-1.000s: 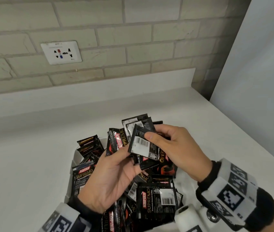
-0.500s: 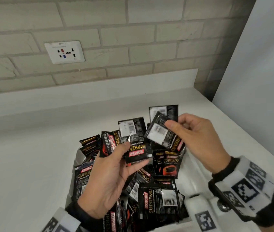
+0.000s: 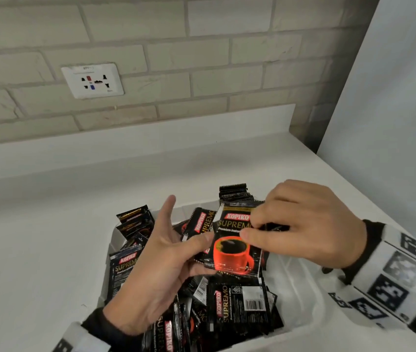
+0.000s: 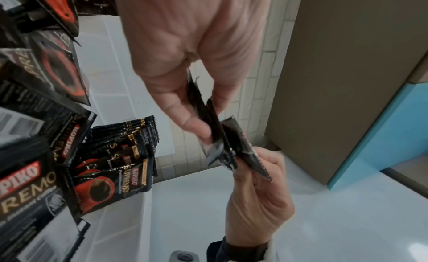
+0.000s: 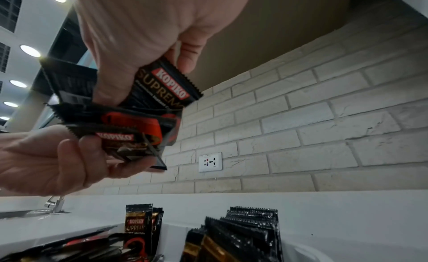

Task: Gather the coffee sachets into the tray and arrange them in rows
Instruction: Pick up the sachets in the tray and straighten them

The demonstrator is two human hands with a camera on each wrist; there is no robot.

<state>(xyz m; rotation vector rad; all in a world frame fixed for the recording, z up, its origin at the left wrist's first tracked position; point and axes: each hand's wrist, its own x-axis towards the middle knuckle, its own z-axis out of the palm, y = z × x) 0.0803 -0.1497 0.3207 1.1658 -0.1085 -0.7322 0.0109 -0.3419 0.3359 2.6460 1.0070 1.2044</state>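
Pinching one coffee sachet [image 3: 237, 246] at its upper half, right hand [image 3: 308, 224] with thumb on the printed face and fingers curled behind; front side up, red cup showing. Holding a small fan of further sachets [image 5: 129, 138] underneath, left hand [image 3: 161, 270], fingers curled beneath and thumb alongside, index finger sticking up free. Both hands raised just above the white tray [image 3: 300, 295], over the loose heap of sachets [image 3: 237, 303] lying crossed and overlapping, some face up, some barcode up. Two short upright stacks already standing at the far end of the tray: one at the far left corner [image 3: 135, 222], one at the far right [image 5: 245, 229]. Tray on a white counter [image 3: 49, 237], brick wall and socket [image 3: 92, 81] behind. Judged from look: light, thin foil packets, flat but flexible, slick surface, likely to slide against each other when fanned; serrated crimped ends stiffer than the filled middle. Best taken by a crimped edge or across the flat faces with thumb and finger, not by the powder-filled belly, which would bulge and let neighbours slip. Squaring edges before setting down probably needed, since a loose fan would likely splay on release. Not fragile; firm pinch safe. Rows mostly not yet formed; bulk of the heap unsorted
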